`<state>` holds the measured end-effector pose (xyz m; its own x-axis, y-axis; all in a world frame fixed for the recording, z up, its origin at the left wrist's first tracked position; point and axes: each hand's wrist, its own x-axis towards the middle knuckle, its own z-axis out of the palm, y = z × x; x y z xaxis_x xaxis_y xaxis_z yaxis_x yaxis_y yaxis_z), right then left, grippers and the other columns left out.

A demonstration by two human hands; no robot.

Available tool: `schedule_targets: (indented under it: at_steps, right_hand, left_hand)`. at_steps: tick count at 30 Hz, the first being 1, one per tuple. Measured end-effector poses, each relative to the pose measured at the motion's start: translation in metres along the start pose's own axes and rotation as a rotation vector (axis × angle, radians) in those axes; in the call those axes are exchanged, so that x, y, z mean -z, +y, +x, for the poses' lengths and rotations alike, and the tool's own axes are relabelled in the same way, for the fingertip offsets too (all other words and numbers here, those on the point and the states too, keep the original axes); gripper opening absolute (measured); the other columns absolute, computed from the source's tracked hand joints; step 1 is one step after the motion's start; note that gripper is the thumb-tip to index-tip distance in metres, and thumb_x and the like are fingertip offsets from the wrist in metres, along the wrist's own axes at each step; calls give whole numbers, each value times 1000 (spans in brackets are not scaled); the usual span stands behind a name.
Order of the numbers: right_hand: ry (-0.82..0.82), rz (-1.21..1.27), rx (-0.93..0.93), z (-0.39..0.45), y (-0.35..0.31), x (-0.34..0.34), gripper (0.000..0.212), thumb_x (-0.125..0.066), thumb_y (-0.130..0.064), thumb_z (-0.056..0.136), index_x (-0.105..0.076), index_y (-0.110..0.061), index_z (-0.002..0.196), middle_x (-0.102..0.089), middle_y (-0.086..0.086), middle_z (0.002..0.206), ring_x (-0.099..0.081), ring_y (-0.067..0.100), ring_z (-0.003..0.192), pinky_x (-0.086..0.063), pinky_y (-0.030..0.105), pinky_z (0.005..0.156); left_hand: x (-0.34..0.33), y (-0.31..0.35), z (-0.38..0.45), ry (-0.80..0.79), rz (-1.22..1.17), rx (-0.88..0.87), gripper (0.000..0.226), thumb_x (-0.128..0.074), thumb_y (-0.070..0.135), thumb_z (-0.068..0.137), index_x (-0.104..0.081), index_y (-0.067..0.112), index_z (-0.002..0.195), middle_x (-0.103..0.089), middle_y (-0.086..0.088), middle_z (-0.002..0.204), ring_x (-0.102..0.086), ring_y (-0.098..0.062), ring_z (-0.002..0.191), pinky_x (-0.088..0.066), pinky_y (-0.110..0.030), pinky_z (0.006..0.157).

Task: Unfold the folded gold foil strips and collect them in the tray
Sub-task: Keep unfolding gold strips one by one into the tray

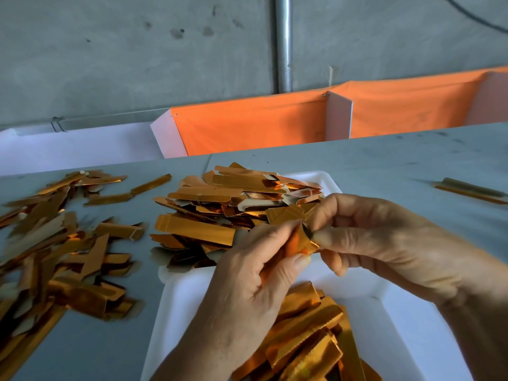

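A: What have the hands got from where you sit?

B: I see both closed on one folded gold strip (303,243), held above the near white tray (406,334). The left hand (247,284) curls round its left end, thumb on top. The right hand (384,243) pinches the right end between thumb and fingertips.

A: And the rest of the strips?

B: Towards six o'clock from the hands, a batch of strips (310,336) lies inside the near tray. At eleven o'clock a heaped pile (220,210) sits on a second white tray (319,180), spilling over its left edge. At nine o'clock I see a loose scatter of strips (60,257) spread on the grey worktop (384,160). Two strips (472,191) lie apart at two o'clock.

A: Behind that?

B: An orange cloth (247,125) hangs along the far edge, with a concrete wall (137,50) and a metal pipe (283,42) at twelve o'clock.
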<state>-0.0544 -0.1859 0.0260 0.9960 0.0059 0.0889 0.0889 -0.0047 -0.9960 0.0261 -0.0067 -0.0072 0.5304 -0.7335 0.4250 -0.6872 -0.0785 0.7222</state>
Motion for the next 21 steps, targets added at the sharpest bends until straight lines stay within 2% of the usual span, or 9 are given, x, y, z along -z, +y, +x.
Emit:
schedule_targets:
  at_steps: [5,8,11,13,16,18,21]
  right_hand:
    - [3,-19,-48,0,0,-1,6,-69,-15,75,-68,-18,80,-56,16,72,-54,16,54,-47,21,54]
    - [71,-172,-46,2,1,-5,9,-70,-12,72,-64,-18,75,-54,5,57,-49,13,48,-41,17,49]
    - [131,-236,-32,4,3,-6,13,-70,-4,78,-63,-15,75,-51,1,54,-45,11,46,-40,17,47]
    - [118,-145,-36,2,1,-4,3,-72,-15,76,-69,-15,78,-55,5,62,-49,11,50,-42,17,48]
    - [16,114,-67,-1,-1,4,22,-67,-21,74,-74,-9,92,-61,6,74,-58,11,59,-48,19,50]
    - [-14,200,-80,-1,0,5,24,-64,-20,76,-73,-7,94,-61,5,73,-60,11,59,-50,20,51]
    - [-16,194,-105,1,3,2,18,-70,-19,71,-72,-13,87,-62,4,67,-58,9,56,-51,19,51]
  left_hand:
    - [1,3,-1,8,52,-26,38,-45,52,89,-50,48,126,-56,24,110,-53,-10,111,-46,-18,83]
    - [0,5,0,-1,60,-40,39,-50,41,92,-53,38,130,-56,22,108,-55,-5,107,-43,-7,78]
    - [-1,5,1,-9,93,-43,40,-49,39,91,-52,37,131,-55,20,105,-56,-5,102,-44,-8,73]
    - [-1,3,0,7,103,-34,42,-48,42,89,-50,39,131,-53,21,104,-56,-5,101,-44,-9,73]
    - [0,1,0,35,112,-20,43,-48,45,88,-50,41,131,-52,24,105,-53,-4,104,-42,-7,75]
    - [0,2,0,32,105,-23,41,-49,48,89,-51,42,129,-53,25,105,-53,-5,105,-41,-6,74]
    - [-1,5,0,13,108,-58,40,-46,48,88,-54,39,127,-53,25,101,-55,-3,98,-41,-5,69]
